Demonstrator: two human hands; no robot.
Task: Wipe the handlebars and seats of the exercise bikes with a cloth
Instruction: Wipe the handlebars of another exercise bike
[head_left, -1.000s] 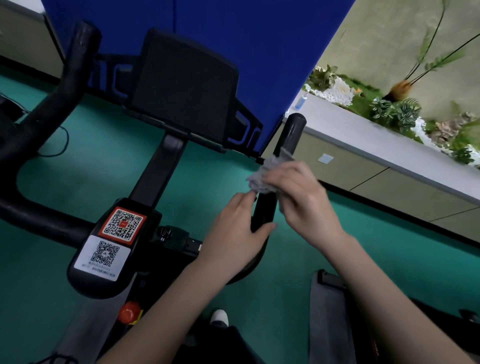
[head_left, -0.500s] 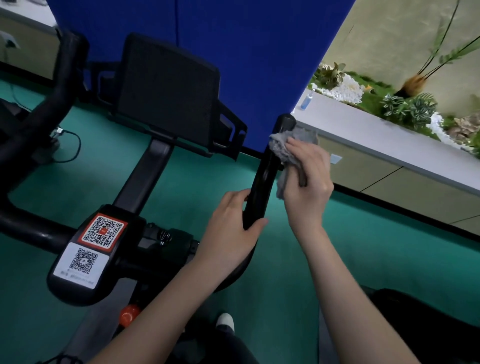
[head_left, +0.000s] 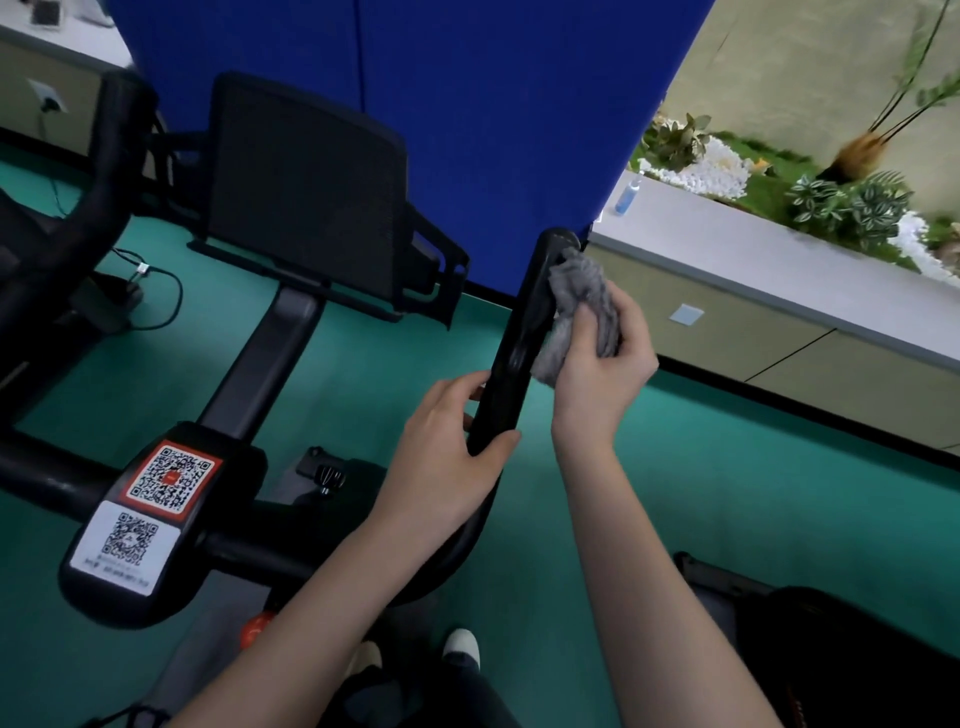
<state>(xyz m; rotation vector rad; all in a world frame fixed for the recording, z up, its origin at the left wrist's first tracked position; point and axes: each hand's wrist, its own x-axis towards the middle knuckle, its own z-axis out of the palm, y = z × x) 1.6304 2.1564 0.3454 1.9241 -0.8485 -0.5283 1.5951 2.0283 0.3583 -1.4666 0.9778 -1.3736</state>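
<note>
The left hand (head_left: 447, 447) and the right hand (head_left: 602, 364) are bare, and both forearms (head_left: 660, 571) are bare too, as far as the lower edge of the view. Between the arms there are dark trousers (head_left: 467, 693) and two shoes (head_left: 461, 643) with white toes.

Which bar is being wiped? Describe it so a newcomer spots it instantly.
Find the blue partition. The black bar rises before its lower right corner. Unlike the bare bar on the far left, a grey cloth touches it.
</note>
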